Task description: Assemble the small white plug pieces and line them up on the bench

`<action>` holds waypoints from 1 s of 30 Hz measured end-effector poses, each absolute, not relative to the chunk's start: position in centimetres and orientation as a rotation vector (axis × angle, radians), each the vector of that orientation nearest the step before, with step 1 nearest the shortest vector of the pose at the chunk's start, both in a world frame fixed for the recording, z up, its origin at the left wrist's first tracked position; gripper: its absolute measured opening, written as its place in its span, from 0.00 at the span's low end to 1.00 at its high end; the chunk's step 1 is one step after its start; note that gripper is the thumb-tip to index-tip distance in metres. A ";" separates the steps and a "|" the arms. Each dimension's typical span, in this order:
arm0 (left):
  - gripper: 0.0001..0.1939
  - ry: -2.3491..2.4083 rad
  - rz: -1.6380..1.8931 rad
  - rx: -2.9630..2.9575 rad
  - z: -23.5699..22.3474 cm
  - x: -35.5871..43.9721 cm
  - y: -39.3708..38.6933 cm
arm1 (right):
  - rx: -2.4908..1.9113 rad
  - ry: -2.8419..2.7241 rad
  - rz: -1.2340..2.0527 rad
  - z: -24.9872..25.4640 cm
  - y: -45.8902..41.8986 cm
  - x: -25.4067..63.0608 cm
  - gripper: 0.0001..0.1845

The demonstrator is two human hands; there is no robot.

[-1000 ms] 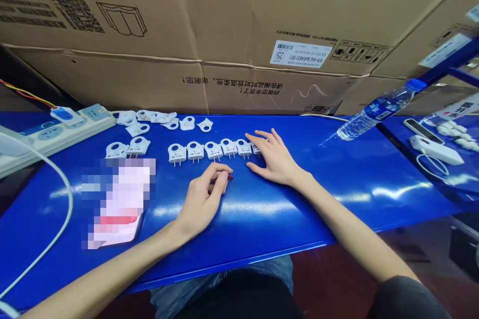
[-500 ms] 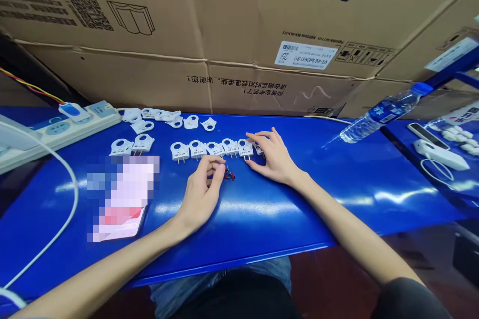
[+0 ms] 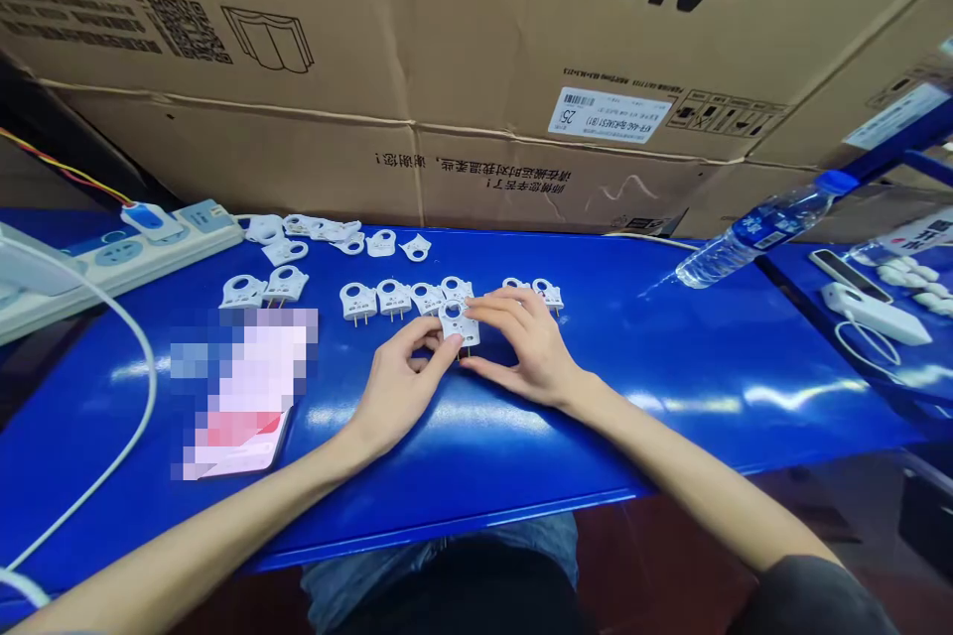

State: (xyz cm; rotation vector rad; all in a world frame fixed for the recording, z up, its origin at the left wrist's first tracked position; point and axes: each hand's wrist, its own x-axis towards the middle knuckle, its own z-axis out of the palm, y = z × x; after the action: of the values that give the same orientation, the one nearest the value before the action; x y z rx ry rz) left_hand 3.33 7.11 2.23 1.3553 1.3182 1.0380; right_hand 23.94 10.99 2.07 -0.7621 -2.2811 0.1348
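Midway along the blue tabletop [image 3: 596, 446], the left hand [image 3: 402, 372] and right hand [image 3: 532, 347] pinch a white two-pin plug [image 3: 461, 327] between them. Similar plugs [image 3: 358, 302] line up behind, loose white pieces [image 3: 381, 243] lie near the back edge, and a power strip [image 3: 198, 238] sits at the back left corner.

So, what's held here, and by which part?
One white plug: the left hand holds its lower left, the right hand its right side.
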 end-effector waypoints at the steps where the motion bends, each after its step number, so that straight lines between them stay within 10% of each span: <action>1: 0.18 1.325 1.047 1.354 2.2 3.3 7.1 | -0.758 -2.268 0.136 2.0 10.9 23.9 0.29; 4: 0.20 1.354 1.090 1.308 2.0 3.3 7.2 | -0.842 -2.221 0.153 1.9 10.8 24.1 0.33; 10: 0.23 1.345 1.223 1.172 2.0 3.0 7.7 | -0.892 -2.412 0.288 1.8 10.5 24.3 0.09; 30: 0.25 1.332 1.127 1.139 2.2 3.2 7.6 | -0.838 -2.191 0.301 1.7 10.0 23.9 0.08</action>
State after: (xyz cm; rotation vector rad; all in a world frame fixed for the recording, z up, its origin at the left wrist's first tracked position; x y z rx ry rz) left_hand 3.25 7.61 2.24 1.1395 1.3320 1.1266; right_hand 23.91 10.02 1.69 -0.8383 -2.1909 0.3005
